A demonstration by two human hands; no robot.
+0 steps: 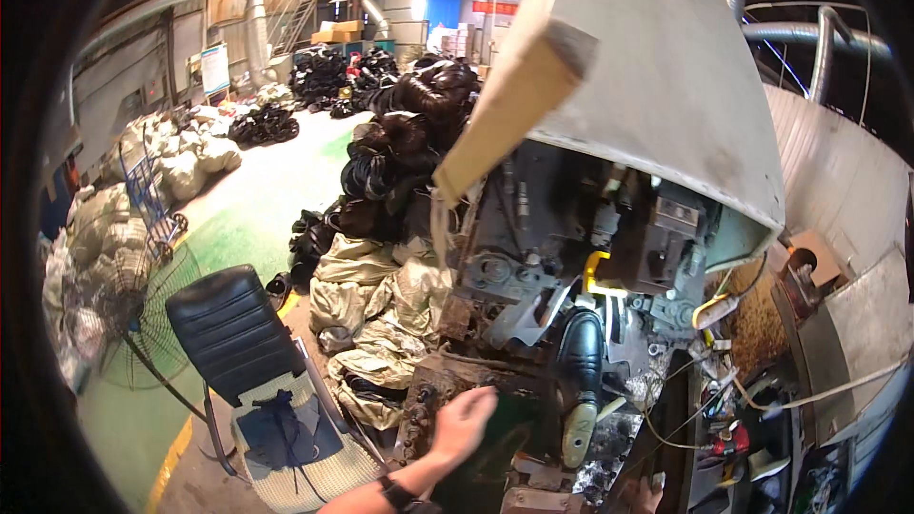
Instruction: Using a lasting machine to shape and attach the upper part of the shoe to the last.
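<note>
A black leather shoe upper (580, 347) is on a shoe last (577, 436) in the machine, its toe toward the metal jaws and the last's pale heel end toward me. Left of it, my left hand (465, 424), with a dark band at the wrist, is over the dark machine bed (514, 409). Nothing shows in its loosely extended fingers, which are apart from the shoe. My right hand (644, 495) is low at the bottom edge, in shadow and mostly cut off; its grip is hidden. A yellow bracket (596, 276) sits just beyond the shoe's toe.
A large pale machine hood (666, 67) overhangs the jaws, with a tan beam (509, 119) jutting at its left. A black-backed chair (228, 324), a floor fan (133, 309) and stuffed sacks (357, 295) stand left. Cables and racks with shoes (766, 462) are at right.
</note>
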